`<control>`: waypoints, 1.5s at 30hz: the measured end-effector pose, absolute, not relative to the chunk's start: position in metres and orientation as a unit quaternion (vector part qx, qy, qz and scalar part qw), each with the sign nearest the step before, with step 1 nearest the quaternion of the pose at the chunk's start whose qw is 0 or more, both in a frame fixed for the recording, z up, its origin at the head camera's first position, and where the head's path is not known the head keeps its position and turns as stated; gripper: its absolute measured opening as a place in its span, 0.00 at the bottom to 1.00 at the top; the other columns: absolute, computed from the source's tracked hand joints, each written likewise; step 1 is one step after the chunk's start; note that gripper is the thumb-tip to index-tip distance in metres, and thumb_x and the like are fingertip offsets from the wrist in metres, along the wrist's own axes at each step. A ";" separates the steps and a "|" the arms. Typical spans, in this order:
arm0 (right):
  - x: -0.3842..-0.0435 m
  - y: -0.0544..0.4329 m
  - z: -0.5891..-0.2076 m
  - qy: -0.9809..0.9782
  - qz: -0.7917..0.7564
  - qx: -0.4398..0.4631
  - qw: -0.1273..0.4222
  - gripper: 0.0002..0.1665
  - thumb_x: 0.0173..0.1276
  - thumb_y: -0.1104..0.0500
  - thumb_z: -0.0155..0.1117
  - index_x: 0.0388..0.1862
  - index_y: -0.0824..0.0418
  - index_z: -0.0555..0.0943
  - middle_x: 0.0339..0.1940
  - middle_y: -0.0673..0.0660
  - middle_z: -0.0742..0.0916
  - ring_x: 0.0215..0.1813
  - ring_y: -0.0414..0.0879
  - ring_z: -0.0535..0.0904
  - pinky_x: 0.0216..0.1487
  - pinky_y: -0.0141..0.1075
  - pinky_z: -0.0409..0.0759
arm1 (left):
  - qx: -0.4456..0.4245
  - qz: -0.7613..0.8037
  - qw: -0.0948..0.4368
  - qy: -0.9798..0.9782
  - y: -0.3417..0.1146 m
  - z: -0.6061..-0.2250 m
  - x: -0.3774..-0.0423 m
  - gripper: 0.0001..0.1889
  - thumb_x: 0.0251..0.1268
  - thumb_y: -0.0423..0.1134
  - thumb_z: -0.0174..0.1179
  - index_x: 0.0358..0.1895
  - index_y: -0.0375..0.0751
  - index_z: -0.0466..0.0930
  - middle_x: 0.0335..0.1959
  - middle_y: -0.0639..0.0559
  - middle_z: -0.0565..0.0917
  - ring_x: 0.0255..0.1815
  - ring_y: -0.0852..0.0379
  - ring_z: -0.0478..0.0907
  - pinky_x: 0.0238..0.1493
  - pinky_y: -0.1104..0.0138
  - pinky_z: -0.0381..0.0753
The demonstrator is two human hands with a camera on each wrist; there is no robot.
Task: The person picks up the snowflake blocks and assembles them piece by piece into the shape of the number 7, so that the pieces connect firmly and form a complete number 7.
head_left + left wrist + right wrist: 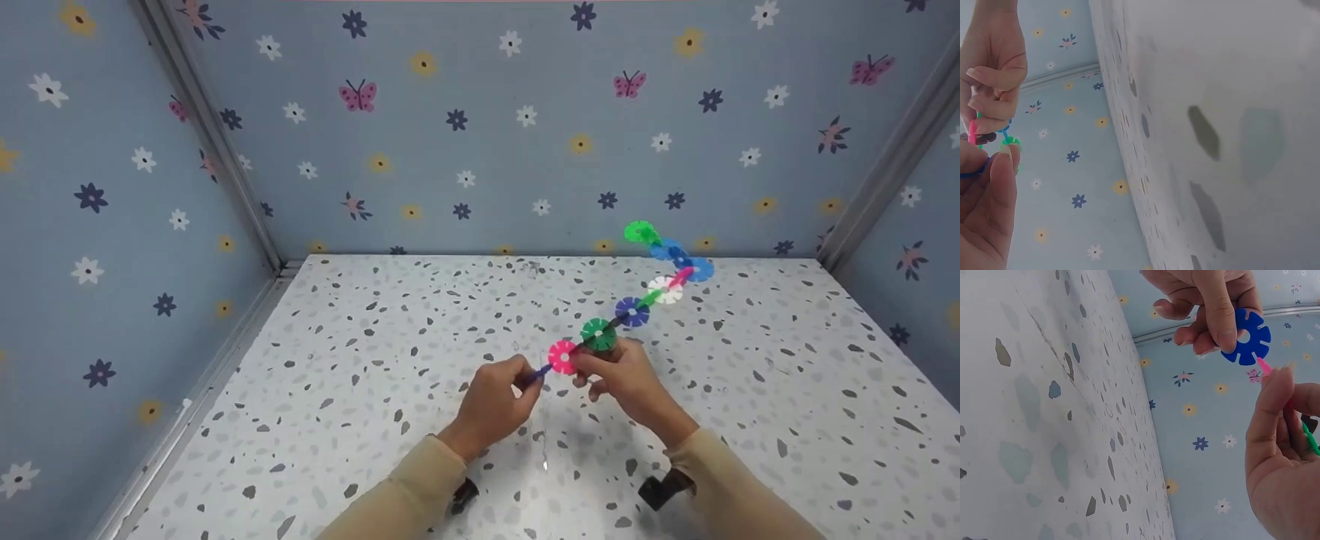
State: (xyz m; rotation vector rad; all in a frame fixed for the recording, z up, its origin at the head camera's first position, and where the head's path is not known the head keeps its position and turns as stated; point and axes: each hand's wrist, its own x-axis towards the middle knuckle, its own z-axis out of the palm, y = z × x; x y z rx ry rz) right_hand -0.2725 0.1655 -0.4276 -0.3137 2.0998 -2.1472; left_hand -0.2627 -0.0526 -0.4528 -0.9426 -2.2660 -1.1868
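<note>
My left hand point(491, 401) pinches a dark blue notched disc point(1248, 337) between thumb and fingers; in the head view it appears nearly edge-on. A pink notched disc point(562, 358) is pinched by my right hand point(634, 382), and its rim meets the blue disc's edge in the right wrist view. From the pink disc a chain of interlocked discs runs away to the far right. Along it are a dark green disc point(598, 334), a purple-blue disc point(632, 312), a white disc point(665, 290), light blue discs point(699, 269) and a bright green disc point(639, 232) at the far end.
Beneath the hands lies a white speckled tabletop point(360, 390). Blue flowered panels point(465, 142) stand behind it and at both sides, with metal posts point(214, 135) in the corners. A dark device point(664, 489) is strapped at the right wrist.
</note>
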 end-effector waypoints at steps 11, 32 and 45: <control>-0.268 0.169 -0.428 0.696 -0.704 -0.126 0.066 0.11 0.67 0.62 0.68 0.39 0.71 0.80 0.30 0.63 0.84 0.29 0.48 0.80 0.26 0.35 0.82 | -0.361 -0.406 0.227 -0.809 -0.045 -0.448 -0.261 0.07 0.62 0.27 0.64 0.29 0.38 0.77 0.26 0.51 0.84 0.27 0.65 0.79 0.31 0.77 0.79; -0.267 0.164 -0.428 0.702 -0.684 -0.152 0.127 0.06 0.67 0.65 0.65 0.33 0.68 0.78 0.30 0.62 0.84 0.27 0.46 0.80 0.30 0.39 0.85 | -0.362 -0.390 0.274 -0.801 -0.042 -0.458 -0.258 0.10 0.56 0.22 0.64 0.25 0.37 0.75 0.20 0.51 0.79 0.20 0.64 0.72 0.24 0.79 0.72; -0.262 0.202 -0.401 0.758 -0.567 -0.225 0.229 0.10 0.68 0.63 0.65 0.40 0.72 0.79 0.32 0.64 0.85 0.33 0.50 0.81 0.28 0.39 0.84 | -0.297 -0.387 -0.004 -0.873 -0.077 -0.395 -0.286 0.13 0.65 0.27 0.56 0.51 0.41 0.77 0.46 0.48 0.81 0.39 0.57 0.80 0.40 0.67 0.81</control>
